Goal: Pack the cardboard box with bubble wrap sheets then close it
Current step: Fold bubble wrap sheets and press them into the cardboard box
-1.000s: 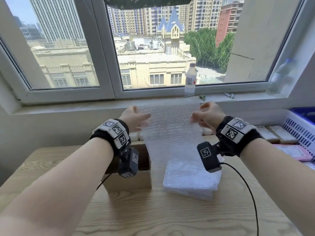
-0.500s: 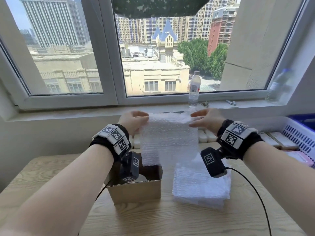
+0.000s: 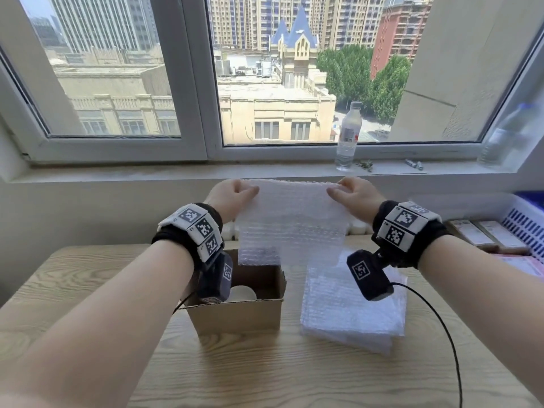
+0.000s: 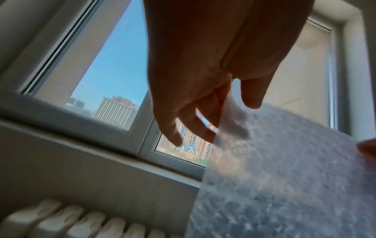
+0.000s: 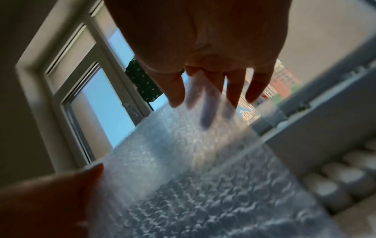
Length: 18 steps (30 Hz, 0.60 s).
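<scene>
A clear bubble wrap sheet [image 3: 291, 222] hangs stretched between my two hands above the table. My left hand [image 3: 232, 197] pinches its top left corner, thumb in front and fingers behind [image 4: 230, 112]. My right hand [image 3: 351, 195] pinches the top right corner the same way [image 5: 195, 96]. The sheet's lower edge hangs just over the far rim of the open cardboard box [image 3: 235, 315], which holds a white round object [image 3: 243, 293]. A stack of bubble wrap sheets [image 3: 353, 310] lies on the table right of the box.
The wooden table [image 3: 265, 375] stands against a wall under a window sill [image 3: 206, 169] with a water bottle [image 3: 348, 136]. A white radiator [image 4: 85, 223] runs behind the table. A blue-and-white basket [image 3: 527, 225] and flat packets [image 3: 485, 235] sit at the right.
Both hands have lowered and taken a firm pinch on the sheet's top corners. The sheet now hangs flat and taut, with its lower edge over the box.
</scene>
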### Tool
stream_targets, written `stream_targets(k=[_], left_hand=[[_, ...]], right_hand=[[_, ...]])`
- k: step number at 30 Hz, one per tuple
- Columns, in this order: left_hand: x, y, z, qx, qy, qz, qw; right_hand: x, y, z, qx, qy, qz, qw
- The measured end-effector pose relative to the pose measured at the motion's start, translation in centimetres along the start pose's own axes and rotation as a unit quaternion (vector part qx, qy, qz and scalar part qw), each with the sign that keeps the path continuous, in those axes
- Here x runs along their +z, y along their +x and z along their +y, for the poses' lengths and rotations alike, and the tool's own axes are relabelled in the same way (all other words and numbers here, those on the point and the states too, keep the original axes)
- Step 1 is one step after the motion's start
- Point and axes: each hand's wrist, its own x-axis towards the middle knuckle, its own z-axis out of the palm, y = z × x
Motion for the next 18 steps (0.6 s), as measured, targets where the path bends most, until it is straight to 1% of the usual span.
stream_targets(k=[1, 3, 4, 5, 6, 8, 10, 11, 12, 14, 15, 16, 18], left_hand=[[0.0, 0.0, -0.1, -0.013, -0.046, 0.002, 0.999], [-0.1, -0.5, -0.4, -0.046, -0.128, -0.020, 0.990], [0.0, -0.6, -0.5, -0.058, -0.145, -0.041, 0.987], [0.1, -0.7, -0.7, -0.059, -0.139, -0.057, 0.987], [0.2, -0.8, -0.7, -0.055, -0.126, -0.060, 0.989], [0.3, -0.9, -0.7, -0.049, -0.125, -0.033, 0.990], [0.1, -0.8, -0.8, -0.054, -0.143, -0.011, 0.988], [0.0, -0.7, -0.8, -0.055, -0.146, -0.004, 0.988], [0.0, -0.6, -0.9, -0.056, -0.143, -0.001, 0.988], [0.1, -0.5, -1.2, -0.059, -0.127, 0.012, 0.990], [0.2, -0.4, -1.3, -0.057, -0.114, 0.023, 0.992], [0.2, -0.4, -1.4, -0.054, -0.099, 0.037, 0.993], [0.5, -0.4, -1.5, -0.049, -0.072, 0.066, 0.994]], right_hand=[[0.2, 0.1, 0.1, 0.007, 0.027, 0.010, 1.000], [0.7, 0.4, 0.4, 0.018, 0.069, 0.038, 0.997], [0.9, 0.5, 0.5, 0.022, 0.087, 0.047, 0.995], [1.1, 0.5, 0.5, 0.029, 0.101, 0.052, 0.993], [1.1, 0.5, 0.4, 0.037, 0.117, 0.048, 0.991], [1.0, 0.4, 0.5, 0.064, 0.182, 0.003, 0.981], [0.8, 0.1, 0.5, 0.099, 0.248, -0.059, 0.962], [0.8, -0.1, 0.5, 0.105, 0.264, -0.067, 0.956], [0.8, -0.1, 0.5, 0.104, 0.279, -0.059, 0.953], [0.8, -0.2, 0.7, 0.109, 0.309, -0.016, 0.945], [0.8, -0.2, 0.8, 0.113, 0.307, 0.007, 0.945], [0.8, -0.2, 0.9, 0.111, 0.286, 0.029, 0.951], [0.7, -0.4, 1.1, 0.084, 0.217, 0.070, 0.970]])
